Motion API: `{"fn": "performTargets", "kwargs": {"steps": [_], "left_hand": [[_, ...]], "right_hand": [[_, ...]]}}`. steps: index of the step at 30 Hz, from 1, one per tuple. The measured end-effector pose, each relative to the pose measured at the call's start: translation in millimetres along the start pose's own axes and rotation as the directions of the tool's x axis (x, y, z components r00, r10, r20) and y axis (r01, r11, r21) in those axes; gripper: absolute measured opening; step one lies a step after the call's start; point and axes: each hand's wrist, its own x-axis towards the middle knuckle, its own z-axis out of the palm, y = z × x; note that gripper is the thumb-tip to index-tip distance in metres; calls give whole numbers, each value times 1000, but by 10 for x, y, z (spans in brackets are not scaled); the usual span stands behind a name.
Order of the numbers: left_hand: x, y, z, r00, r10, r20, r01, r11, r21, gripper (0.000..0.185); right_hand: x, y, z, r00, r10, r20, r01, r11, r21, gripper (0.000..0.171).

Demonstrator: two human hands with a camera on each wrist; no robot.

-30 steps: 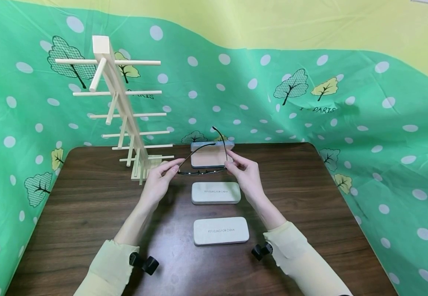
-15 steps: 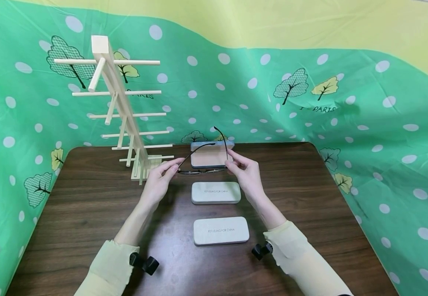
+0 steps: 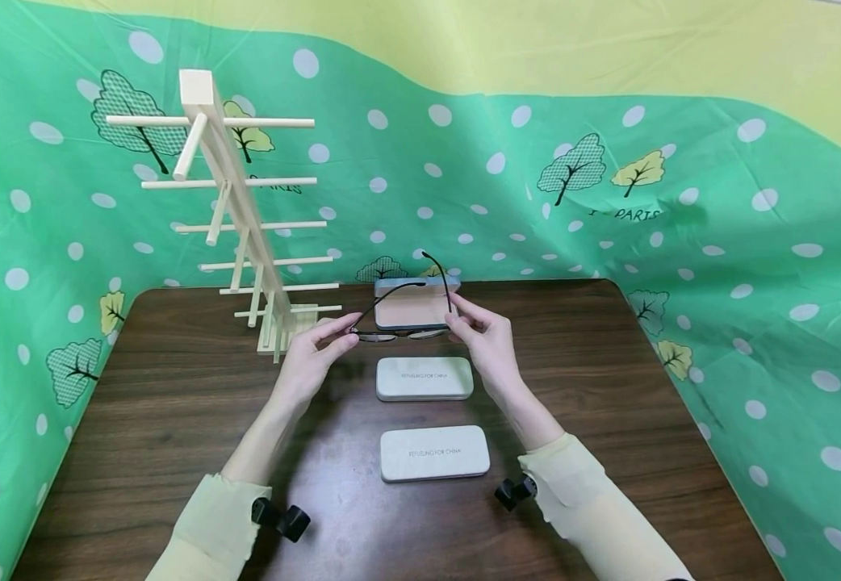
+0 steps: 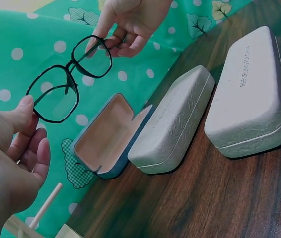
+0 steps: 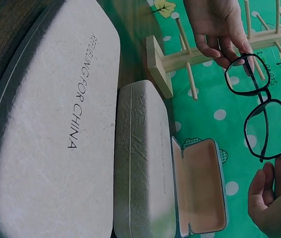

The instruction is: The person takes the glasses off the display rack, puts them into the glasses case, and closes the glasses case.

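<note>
A pair of black-framed eyeglasses (image 4: 56, 94) is held up above the table, temples unfolded and pointing away toward the backdrop. My left hand (image 3: 311, 355) pinches one end of the frame between thumb and fingers. At the other end, my right hand (image 3: 489, 343) pinches the frame near its hinge. Just behind the glasses, an eyeglass case (image 3: 413, 307) lies open, blue outside with a pinkish lining. Nearer to me lie two closed pale cases, a middle case (image 3: 424, 379) and a front case (image 3: 435, 453), both lettered "REFUELING FOR CHINA".
A wooden rack (image 3: 235, 173) with several pegs stands on the table's left side, its base close to my left hand. The dark wooden table (image 3: 595, 387) meets a green dotted cloth (image 3: 508, 186) behind it.
Both hands and the eyeglasses have shifted very slightly to the right, and the frame has tilted a little so its lenses show more. The cases and rack stay where they were.
</note>
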Motion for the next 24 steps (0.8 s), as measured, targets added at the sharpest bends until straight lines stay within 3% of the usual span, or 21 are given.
{"fn": "performTargets", "kwargs": {"steps": [10,24], "left_hand": [[-2,0,5,1000,-16,-17,15,998,-56,34],[2,-1,35,999,24,-37,-27,995,-93,31]], "right_hand": [[3,14,-13,1000,-7,25,7,1000,0,38],[-23,-5,-13,999,-12,35,12,1000,-2,37]]}}
